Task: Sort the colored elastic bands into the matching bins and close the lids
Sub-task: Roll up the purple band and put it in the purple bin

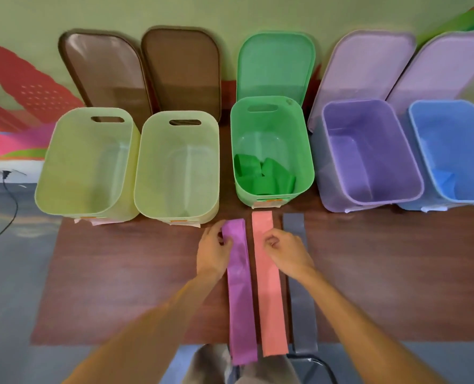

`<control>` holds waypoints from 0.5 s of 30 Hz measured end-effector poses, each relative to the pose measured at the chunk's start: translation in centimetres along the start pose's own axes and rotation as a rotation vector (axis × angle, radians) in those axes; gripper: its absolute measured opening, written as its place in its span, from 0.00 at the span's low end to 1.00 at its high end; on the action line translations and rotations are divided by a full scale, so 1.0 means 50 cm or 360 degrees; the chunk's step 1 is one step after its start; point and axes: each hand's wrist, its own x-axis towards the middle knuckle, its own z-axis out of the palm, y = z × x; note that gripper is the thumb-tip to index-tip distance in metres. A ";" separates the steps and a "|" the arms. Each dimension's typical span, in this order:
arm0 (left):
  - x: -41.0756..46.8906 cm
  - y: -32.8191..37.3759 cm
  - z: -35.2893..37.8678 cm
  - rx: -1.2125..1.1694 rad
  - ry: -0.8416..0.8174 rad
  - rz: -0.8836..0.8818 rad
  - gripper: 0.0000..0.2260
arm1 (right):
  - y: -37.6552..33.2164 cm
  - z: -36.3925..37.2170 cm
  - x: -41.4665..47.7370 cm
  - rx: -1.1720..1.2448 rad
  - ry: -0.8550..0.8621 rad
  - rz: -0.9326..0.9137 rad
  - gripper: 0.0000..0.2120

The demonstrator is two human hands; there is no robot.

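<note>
Along the table's (119, 273) near edge, the purple band (240, 286) was pinched by the left hand (212, 252); the right hand (285, 252) pinched the pink band (269, 286), which matched no bin and could be dropped wrongly.

The bins (271, 151) look like smooth, faintly translucent plastic; the bands (240, 289) matt, stretchy fabric; the worktop (119, 273) dark, wood-grained, slightly glossy.

Both forearms are bare, with no sleeves, watch or rings in view on the left hand (212, 252) or right hand (288, 252). Light khaki trousers (210, 361) show below.
</note>
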 end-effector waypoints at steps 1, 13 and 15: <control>0.001 0.001 0.004 0.0007 0.0040 -0.0002 0.20 | 0.003 0.000 0.004 0.0017 -0.0011 -0.0004 0.09; 0.008 0.001 0.014 -0.0011 0.0260 0.0041 0.08 | 0.002 0.003 0.036 0.0071 -0.0096 -0.0068 0.10; 0.007 -0.002 0.012 -0.0022 0.0216 0.0050 0.08 | -0.005 0.005 0.040 0.0071 -0.0083 -0.0107 0.10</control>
